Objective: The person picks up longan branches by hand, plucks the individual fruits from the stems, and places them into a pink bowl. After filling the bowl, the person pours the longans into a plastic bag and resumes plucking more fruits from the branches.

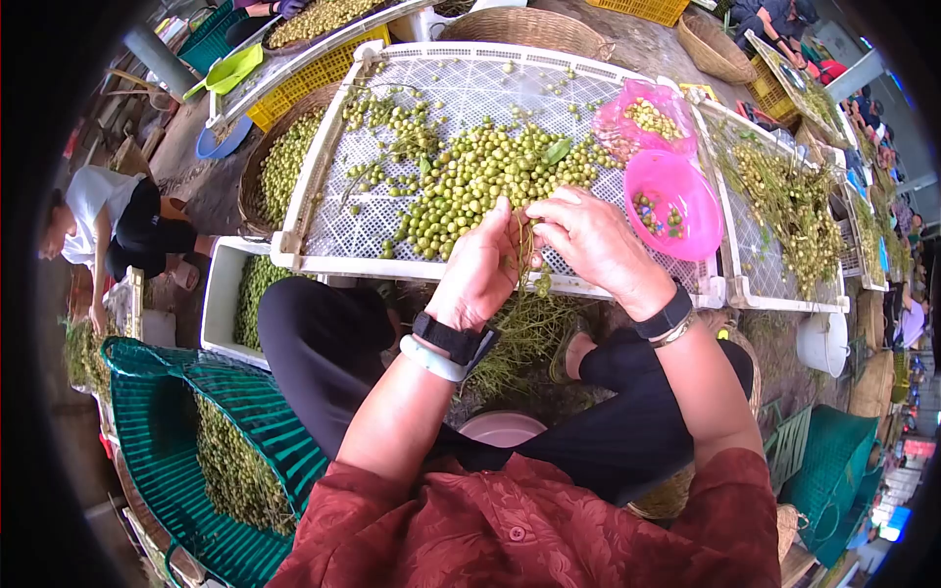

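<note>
Two bare hands meet over the middle of the front edge of a white mesh tray (392, 267). Between them is a small bunch of thin stems (522, 257), its lower ends hanging over the rim. The left hand (480, 265) has its thumb raised and its fingers curled around the bunch, seemingly to steady it; the right hand (593, 240) pinches the upper part between thumb and forefinger, its other fingers bent close together. The exact contact at the left fingertips is hidden.

Just behind the hands, round green fruits (470, 181) lie heaped across the tray's centre, where the raised rim probably keeps them from rolling off. Stemmed sprigs (392, 118) lie towards the back left corner. A pink basin (711, 211) with a few fruits stands near the front right corner, presumably for easy reach; a pink plastic bag (613, 122) of paler fruits sits behind it. Loose greenery (515, 348) lies on the ground beneath the front edge, between the wearer's knees
</note>
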Tool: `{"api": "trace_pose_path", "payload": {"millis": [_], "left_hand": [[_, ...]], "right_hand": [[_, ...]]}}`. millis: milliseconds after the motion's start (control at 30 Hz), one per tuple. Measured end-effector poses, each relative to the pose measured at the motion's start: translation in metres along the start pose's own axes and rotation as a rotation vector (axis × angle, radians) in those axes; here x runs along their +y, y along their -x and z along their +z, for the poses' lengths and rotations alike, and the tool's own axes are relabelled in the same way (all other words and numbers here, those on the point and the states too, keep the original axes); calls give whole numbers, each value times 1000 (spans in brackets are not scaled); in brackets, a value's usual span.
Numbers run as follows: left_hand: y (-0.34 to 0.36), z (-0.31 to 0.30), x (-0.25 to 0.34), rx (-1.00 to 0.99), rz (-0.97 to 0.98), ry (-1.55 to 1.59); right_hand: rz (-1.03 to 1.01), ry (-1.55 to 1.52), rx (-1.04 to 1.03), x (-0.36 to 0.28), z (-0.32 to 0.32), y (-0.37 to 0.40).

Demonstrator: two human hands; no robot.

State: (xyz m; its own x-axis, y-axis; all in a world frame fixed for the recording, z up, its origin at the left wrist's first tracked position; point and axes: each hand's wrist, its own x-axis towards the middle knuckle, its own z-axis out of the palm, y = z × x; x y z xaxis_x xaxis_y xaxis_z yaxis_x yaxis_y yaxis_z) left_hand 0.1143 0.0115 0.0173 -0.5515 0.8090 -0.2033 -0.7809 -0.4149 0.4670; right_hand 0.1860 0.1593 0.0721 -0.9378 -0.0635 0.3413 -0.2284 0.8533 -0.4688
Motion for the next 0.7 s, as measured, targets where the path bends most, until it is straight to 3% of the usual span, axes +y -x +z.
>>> {"api": "trace_pose_path", "payload": {"millis": [167,300,467,700], "left_hand": [[7,-3,1,-1,16,-242],[15,-6,-2,-37,-7,-387],[16,-15,-17,157,157,-466],[19,-1,-9,241,59,-619]], "right_hand": [[-34,150,-20,2,14,3],[81,-25,-61,-6,18,4],[209,-130,-100,-12,20,4],[244,-88,-124,-16,16,-1]]}}
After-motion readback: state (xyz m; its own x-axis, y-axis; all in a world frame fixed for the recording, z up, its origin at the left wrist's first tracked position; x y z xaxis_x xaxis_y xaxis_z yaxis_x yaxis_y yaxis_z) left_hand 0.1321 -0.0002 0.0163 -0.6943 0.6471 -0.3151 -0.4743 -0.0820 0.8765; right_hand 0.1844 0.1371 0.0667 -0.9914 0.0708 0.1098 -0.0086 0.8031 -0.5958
